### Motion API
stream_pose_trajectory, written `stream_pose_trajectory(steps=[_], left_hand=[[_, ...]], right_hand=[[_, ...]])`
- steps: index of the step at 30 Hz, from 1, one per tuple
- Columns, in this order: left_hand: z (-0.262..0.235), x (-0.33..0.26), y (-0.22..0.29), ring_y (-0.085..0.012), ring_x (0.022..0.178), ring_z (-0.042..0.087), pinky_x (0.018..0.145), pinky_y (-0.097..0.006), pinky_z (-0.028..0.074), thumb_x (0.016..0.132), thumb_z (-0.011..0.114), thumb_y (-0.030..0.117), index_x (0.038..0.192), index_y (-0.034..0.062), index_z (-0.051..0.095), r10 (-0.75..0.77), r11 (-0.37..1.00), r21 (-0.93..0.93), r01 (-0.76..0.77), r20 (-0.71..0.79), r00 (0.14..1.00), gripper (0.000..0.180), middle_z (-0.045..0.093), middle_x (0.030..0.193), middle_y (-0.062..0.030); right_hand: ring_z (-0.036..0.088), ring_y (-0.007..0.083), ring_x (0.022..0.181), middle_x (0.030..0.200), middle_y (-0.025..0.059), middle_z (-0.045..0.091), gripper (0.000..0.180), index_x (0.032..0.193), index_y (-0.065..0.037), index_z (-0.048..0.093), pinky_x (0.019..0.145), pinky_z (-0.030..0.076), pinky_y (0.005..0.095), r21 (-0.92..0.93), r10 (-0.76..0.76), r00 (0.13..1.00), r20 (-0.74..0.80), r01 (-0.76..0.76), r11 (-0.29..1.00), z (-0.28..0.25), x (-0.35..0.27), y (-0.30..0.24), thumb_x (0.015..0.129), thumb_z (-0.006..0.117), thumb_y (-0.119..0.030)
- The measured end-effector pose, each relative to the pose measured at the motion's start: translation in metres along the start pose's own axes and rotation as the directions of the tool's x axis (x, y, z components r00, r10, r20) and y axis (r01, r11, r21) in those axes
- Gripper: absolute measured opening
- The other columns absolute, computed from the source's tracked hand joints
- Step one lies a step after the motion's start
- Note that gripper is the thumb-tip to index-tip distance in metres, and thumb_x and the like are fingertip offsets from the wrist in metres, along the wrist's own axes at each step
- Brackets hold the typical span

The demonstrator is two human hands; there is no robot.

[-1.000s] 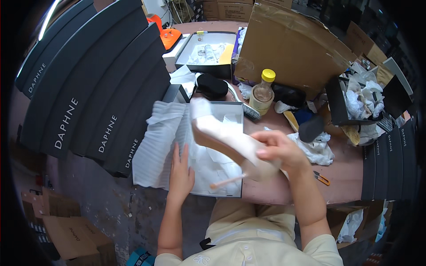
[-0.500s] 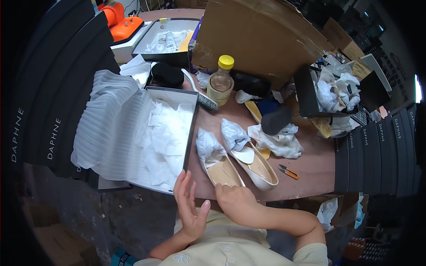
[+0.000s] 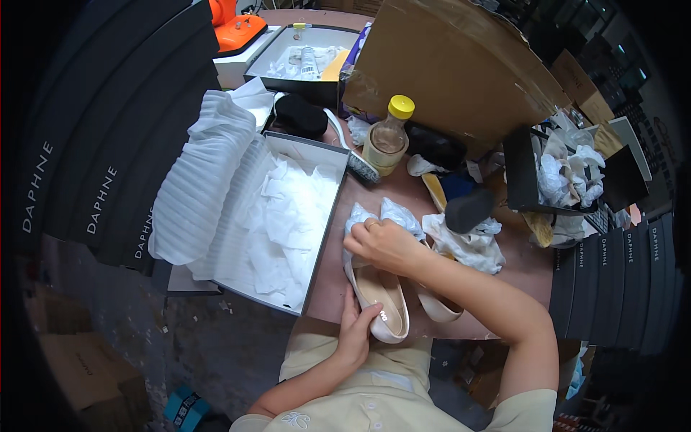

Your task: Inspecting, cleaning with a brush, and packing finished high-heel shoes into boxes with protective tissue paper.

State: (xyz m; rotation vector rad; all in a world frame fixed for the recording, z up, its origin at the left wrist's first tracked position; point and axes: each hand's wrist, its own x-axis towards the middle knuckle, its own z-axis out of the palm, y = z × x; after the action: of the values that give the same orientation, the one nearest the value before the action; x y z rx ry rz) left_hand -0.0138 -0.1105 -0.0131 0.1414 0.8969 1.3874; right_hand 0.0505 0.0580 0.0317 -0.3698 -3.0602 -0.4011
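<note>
Pretty crowded desk [image 3: 529, 281] here
Clock's centred on the shoe being worked on: big brown cardboard sheet [image 3: 461, 72] up at 1 o'clock, open shoebox [image 3: 317, 160] with white paper at 10. That pale shoe [image 3: 380, 288] is by the desk's 6 o'clock edge, its partner shoe [image 3: 440, 309] just beside it at 3. Left hand [image 3: 354, 331] has its grip closed around the heel end, thumb inside. Right hand [image 3: 381, 241] is over the toe end at 12, fingers bunched, but can't tell whether its grip is pinching anything.
</note>
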Motion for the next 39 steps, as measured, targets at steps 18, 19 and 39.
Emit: stream_pose_trajectory(steps=[18,19,39], left_hand=[[-0.017,-0.016,0.065,-0.0250,0.115,0.050,0.097,-0.032,0.040,0.067,0.054,0.017,0.140,-0.0041,0.022,-0.216,0.974,0.161,0.162,0.422,0.880,0.082,0.043,0.130,-0.0204],[-0.010,-0.017,0.065,-0.0226,0.119,0.047,0.099,-0.030,0.037,0.067,0.054,0.017,0.141,-0.0035,0.021,-0.184,0.942,0.334,0.039,0.414,0.891,0.083,0.041,0.133,-0.0185],[0.013,-0.027,0.049,-0.0228,0.129,0.030,0.106,-0.033,0.024,0.083,0.054,0.013,0.143,-0.0030,0.002,0.052,0.882,0.428,-0.196,0.326,0.944,0.081,0.028,0.139,-0.0173]], right_hand=[[0.054,0.0221,0.098,0.116,0.0161,0.049,0.032,0.119,-0.003,0.046,0.083,0.046,0.0345,0.913,0.929,0.235,0.284,-0.363,-0.187,-0.013,-0.072,0.103,0.092,0.052,-0.020],[0.049,0.0273,0.112,0.128,0.0190,0.043,0.041,0.127,-0.004,0.044,0.095,0.040,0.0394,0.832,0.959,0.283,-0.007,-0.531,0.162,-0.010,-0.074,0.107,0.091,0.053,-0.021],[0.059,0.0178,0.047,0.052,0.0048,0.056,0.011,0.068,-0.002,0.060,0.040,0.043,0.0292,0.174,0.172,0.973,0.157,-0.199,0.965,-0.048,-0.024,-0.032,0.062,0.063,-0.011]])
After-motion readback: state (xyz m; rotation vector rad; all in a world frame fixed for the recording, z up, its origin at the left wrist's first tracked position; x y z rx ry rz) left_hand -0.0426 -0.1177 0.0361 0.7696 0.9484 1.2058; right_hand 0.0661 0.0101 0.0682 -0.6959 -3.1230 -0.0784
